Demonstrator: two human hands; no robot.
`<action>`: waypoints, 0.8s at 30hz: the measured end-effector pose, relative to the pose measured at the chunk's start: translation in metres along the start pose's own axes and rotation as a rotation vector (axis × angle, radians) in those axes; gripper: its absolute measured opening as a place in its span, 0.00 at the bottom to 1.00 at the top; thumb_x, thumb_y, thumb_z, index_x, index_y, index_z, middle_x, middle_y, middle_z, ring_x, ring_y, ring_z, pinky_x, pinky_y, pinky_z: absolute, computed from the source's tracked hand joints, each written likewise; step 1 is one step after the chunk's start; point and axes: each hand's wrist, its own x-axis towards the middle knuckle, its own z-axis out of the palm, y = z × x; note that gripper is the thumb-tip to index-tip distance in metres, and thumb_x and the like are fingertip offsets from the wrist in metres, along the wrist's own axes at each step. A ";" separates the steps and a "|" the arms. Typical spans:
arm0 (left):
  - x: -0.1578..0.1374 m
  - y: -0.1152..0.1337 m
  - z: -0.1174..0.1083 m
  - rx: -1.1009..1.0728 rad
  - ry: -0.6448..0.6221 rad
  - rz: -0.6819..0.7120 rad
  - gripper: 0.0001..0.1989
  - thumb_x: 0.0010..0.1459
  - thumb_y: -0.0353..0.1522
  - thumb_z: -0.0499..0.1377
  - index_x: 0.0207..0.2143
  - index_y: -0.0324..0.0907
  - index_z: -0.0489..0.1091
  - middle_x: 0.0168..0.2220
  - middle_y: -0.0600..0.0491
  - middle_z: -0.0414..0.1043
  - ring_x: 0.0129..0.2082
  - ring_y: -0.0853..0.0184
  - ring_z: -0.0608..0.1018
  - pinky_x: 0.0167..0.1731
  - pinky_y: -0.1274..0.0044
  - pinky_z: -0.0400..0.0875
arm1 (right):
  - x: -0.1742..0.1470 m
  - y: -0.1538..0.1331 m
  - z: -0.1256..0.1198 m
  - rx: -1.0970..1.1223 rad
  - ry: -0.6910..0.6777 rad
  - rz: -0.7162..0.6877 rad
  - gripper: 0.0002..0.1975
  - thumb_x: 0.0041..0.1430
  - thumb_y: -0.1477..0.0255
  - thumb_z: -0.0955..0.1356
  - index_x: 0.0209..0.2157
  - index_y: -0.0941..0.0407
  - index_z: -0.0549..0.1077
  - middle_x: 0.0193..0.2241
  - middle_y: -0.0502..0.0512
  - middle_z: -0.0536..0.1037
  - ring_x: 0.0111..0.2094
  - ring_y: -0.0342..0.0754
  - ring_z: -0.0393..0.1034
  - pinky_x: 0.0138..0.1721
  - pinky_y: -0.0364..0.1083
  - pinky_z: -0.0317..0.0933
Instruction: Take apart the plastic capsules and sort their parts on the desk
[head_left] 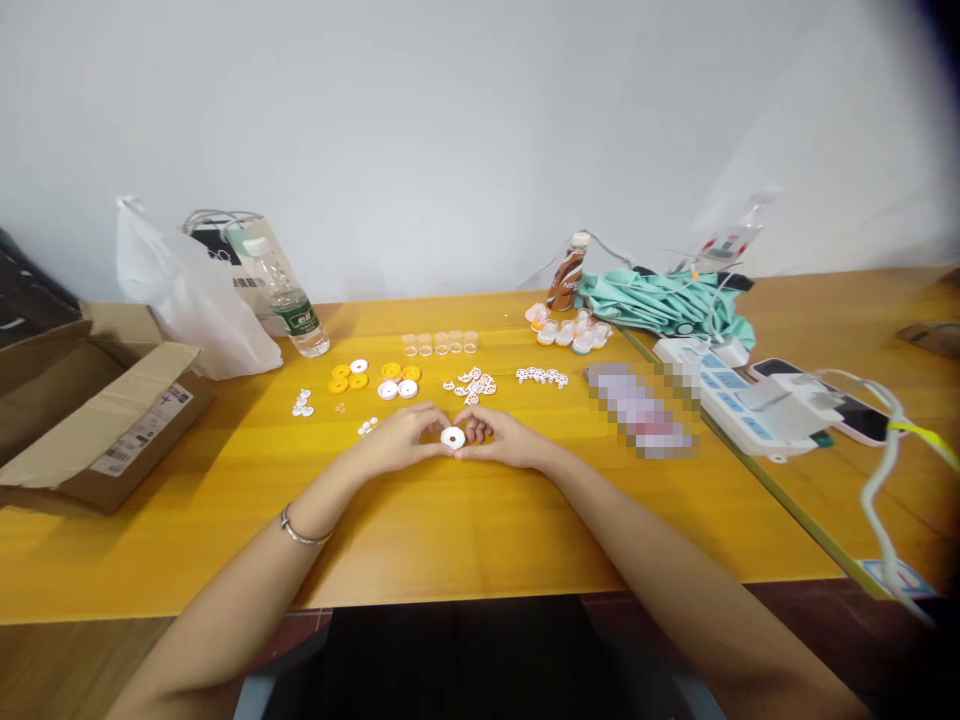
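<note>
Between my hands, above the front half of the yellow wooden table [480, 530], is a small white disc [453, 438] with a dark hole in its middle. My left hand [401, 440] pinches its left side with thumb and fingers. On the opposite side, my right hand [499, 438] grips the same disc, its fingers curled. Just beyond lie white perforated pieces [472, 385] in a loose pile. Yellow and white round caps [399, 380] rest behind my left hand, with another group of caps [349, 375] further left. Tiny white parts [367, 427] sit beside my left hand.
Clear cylinders [440, 344] stand in a row at the back. A water bottle [300, 320], plastic bag [202, 300] and open cardboard box [112, 420] occupy the left. Rightward are rounded clear-topped pieces [574, 332], a brown bottle [568, 275], teal fabric [660, 300] and a power strip [739, 400].
</note>
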 end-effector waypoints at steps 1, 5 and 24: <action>0.000 -0.001 -0.001 -0.007 0.011 -0.001 0.14 0.53 0.41 0.58 0.38 0.41 0.68 0.35 0.51 0.69 0.35 0.67 0.71 0.36 0.75 0.65 | 0.000 0.001 0.000 0.002 0.005 0.008 0.21 0.46 0.63 0.71 0.41 0.56 0.66 0.29 0.47 0.67 0.29 0.40 0.61 0.31 0.41 0.57; -0.001 -0.010 -0.011 -0.048 0.078 -0.014 0.14 0.53 0.41 0.59 0.37 0.41 0.69 0.34 0.52 0.70 0.34 0.68 0.72 0.36 0.76 0.66 | -0.001 0.003 0.001 -0.001 0.026 0.043 0.25 0.46 0.61 0.71 0.44 0.56 0.63 0.29 0.47 0.67 0.29 0.41 0.62 0.32 0.42 0.58; -0.016 -0.068 -0.054 0.497 0.617 -0.515 0.16 0.50 0.42 0.56 0.34 0.39 0.69 0.35 0.49 0.70 0.32 0.64 0.72 0.34 0.76 0.64 | 0.000 0.002 0.002 -0.026 0.034 0.079 0.22 0.46 0.57 0.70 0.38 0.58 0.67 0.27 0.48 0.67 0.28 0.41 0.62 0.31 0.42 0.59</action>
